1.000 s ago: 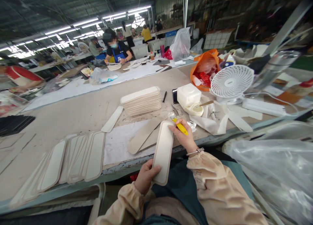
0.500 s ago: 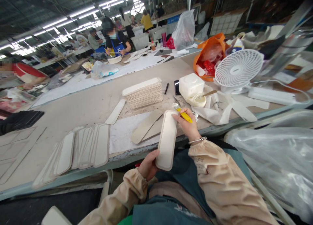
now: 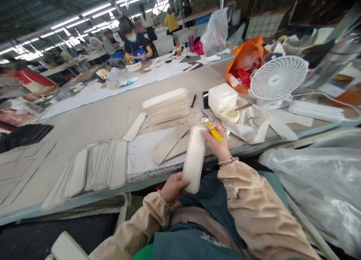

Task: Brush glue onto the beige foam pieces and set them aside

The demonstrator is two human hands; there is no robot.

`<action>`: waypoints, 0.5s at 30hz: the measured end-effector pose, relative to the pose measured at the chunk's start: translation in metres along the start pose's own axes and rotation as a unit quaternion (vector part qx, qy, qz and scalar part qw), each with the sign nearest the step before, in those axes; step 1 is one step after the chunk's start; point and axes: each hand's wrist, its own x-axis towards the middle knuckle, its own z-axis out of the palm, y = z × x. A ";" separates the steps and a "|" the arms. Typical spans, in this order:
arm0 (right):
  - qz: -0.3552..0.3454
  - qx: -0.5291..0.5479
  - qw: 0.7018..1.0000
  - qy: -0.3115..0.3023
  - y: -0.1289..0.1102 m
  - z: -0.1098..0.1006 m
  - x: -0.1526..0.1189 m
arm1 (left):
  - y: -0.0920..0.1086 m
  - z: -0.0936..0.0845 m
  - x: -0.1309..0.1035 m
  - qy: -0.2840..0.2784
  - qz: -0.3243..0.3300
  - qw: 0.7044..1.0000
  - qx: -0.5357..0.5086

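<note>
Over the table's front edge I hold a long cream panel (image 3: 194,158) with rounded corners and a darker beige border. My left hand (image 3: 172,187) pinches its lower end, thumb on the face. At the upper right corner my right hand (image 3: 218,141) grips the panel. The same hand also holds a yellow-handled tool (image 3: 216,134), whose pale tip points away from me; its exact kind is unclear. Just beyond the panel lie flat beige strips (image 3: 169,144) on a white sheet (image 3: 138,154). Several similar panels (image 3: 118,164) lie overlapped to the left.
A tall stack of panels (image 3: 166,107) stands mid-table. Scissors (image 3: 207,117), a phone (image 3: 205,100), a white container (image 3: 222,96), an orange bag (image 3: 244,64) and a white fan (image 3: 278,79) are to the right. A co-worker (image 3: 135,45) works across the table.
My left thumb has come onto the face of the panel near its lower end. My right hand keeps its hold on the panel and tool. The view has shifted slightly.
</note>
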 end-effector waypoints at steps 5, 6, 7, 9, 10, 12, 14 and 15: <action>0.001 -0.007 1.000 -0.014 -0.004 -0.001 -0.002 | -0.001 0.000 -0.001 -0.020 0.002 1.000 -0.003; 0.003 -0.006 1.000 -0.016 -0.005 -0.001 -0.002 | -0.001 -0.001 -0.002 -0.024 0.004 1.000 -0.005; 0.004 -0.002 1.000 -0.016 -0.006 -0.001 -0.002 | 0.000 -0.001 -0.002 -0.026 0.010 1.000 -0.009; 0.006 0.011 1.000 -0.015 -0.006 -0.001 -0.002 | 0.001 0.000 -0.003 -0.027 0.026 0.999 -0.020; 0.008 0.014 1.000 -0.013 -0.006 0.000 -0.003 | 0.002 0.000 -0.004 -0.025 0.033 0.999 -0.027; 0.009 0.016 1.000 -0.007 -0.004 0.000 -0.003 | 0.005 0.002 -0.005 -0.020 0.042 0.998 -0.042; 0.006 0.015 1.000 -0.014 -0.002 0.001 -0.003 | 0.006 0.004 -0.004 -0.011 0.051 0.997 -0.052; 0.004 0.016 1.000 -0.020 0.000 0.001 -0.003 | 0.006 0.005 -0.003 -0.006 0.058 0.997 -0.055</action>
